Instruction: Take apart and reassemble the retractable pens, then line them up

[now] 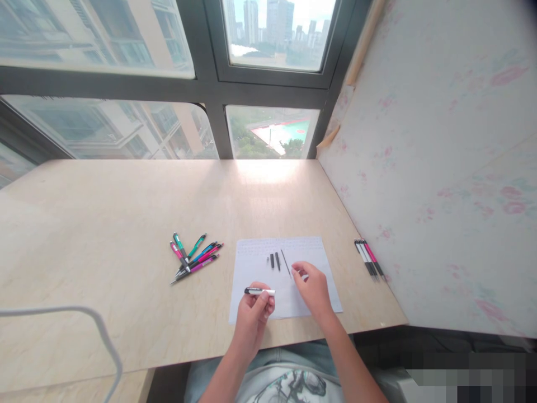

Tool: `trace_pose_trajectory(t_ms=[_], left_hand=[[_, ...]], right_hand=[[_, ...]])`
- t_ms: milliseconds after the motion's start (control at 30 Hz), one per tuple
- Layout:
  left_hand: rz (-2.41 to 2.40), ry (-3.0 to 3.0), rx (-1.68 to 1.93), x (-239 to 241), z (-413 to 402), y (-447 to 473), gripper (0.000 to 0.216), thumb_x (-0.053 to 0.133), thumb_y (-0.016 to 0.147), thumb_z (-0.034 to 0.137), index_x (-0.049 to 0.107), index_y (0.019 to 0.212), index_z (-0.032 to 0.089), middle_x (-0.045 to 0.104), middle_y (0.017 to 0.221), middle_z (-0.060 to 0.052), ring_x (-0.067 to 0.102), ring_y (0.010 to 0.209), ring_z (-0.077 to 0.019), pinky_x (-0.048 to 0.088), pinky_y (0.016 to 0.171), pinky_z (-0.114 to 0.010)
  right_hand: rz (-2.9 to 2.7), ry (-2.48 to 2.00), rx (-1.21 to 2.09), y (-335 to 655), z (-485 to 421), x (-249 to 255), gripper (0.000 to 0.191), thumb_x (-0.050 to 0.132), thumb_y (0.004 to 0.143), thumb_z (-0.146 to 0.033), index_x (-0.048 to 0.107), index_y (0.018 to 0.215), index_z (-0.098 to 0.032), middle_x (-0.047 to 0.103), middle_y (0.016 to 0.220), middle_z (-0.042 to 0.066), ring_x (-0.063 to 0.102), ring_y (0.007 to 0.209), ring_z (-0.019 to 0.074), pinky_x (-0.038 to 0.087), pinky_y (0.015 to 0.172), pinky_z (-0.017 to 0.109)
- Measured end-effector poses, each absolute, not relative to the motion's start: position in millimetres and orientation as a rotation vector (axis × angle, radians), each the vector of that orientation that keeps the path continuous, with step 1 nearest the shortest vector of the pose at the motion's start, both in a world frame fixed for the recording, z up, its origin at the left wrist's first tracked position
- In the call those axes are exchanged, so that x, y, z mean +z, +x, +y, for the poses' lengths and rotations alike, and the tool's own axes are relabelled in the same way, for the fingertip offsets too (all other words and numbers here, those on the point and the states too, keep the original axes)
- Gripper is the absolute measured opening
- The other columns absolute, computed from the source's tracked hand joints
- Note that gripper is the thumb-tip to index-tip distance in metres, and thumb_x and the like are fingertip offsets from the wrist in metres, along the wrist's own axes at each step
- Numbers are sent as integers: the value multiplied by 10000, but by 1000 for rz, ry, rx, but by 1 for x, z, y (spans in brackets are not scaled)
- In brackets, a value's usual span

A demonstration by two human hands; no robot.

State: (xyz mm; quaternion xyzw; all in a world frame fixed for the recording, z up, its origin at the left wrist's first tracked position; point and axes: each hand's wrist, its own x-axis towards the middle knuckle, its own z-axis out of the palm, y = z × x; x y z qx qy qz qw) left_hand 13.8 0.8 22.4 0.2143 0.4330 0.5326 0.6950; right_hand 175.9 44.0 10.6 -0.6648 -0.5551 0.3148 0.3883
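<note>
- the left hand [257,302] is closed on a white barrel [254,291], pinched between thumb and fingers; its black end points left, its white end right, and it lies nearly level above the lower left part of the paper [247,263].
- the right hand [311,282] is over the right part of the paper, thumb and forefinger curled close together by the lower end of a thin dark refill [285,261]; whether they pinch or touch it, i cannot tell.
- left of the refill lie two short black pieces, a longer one [277,261] next to it and a shorter one [272,261] beyond, then a tiny part [267,259], too small to make out.
- faint writing runs along the top of the paper.
- left of the paper is a loose pile of pens [197,260] in green, pink, blue and purple.
- right of it, by the wall [440,196], a tidy row of pens [369,260] lies slanted on the table [126,224].
- a pale cable [98,322] bends across the table's near left.
</note>
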Motion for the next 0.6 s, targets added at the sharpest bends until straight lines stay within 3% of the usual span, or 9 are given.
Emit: trace_pose_trajectory(t_ms=[133,367,600], left_hand=[[914,472,1157,16,-1,12,239,733,754,335,590,837,162,566,637,10,480,582,-91,367,545,-194],[903,493,1155,10,0,11,260,734,745,367,587,825,168,558,611,17,467,552,-90,344,524,-199],[871,511,1172,7,-2,11,206,713,775,328,603,840,167,564,645,8,486,598,-95,361,556,-199]], right_hand=[[-1641,-1811,521,173,66,9,199,504,803,-167,687,876,-192,686,871,61,605,813,204,441,774,323],[-1676,-1855,521,174,67,-1,276,490,802,-155,671,1008,-193,684,903,43,605,824,190,436,761,293],[-1717,-1965,432,177,59,1,165,514,850,-225,668,905,-207,672,860,47,606,831,196,402,693,278]])
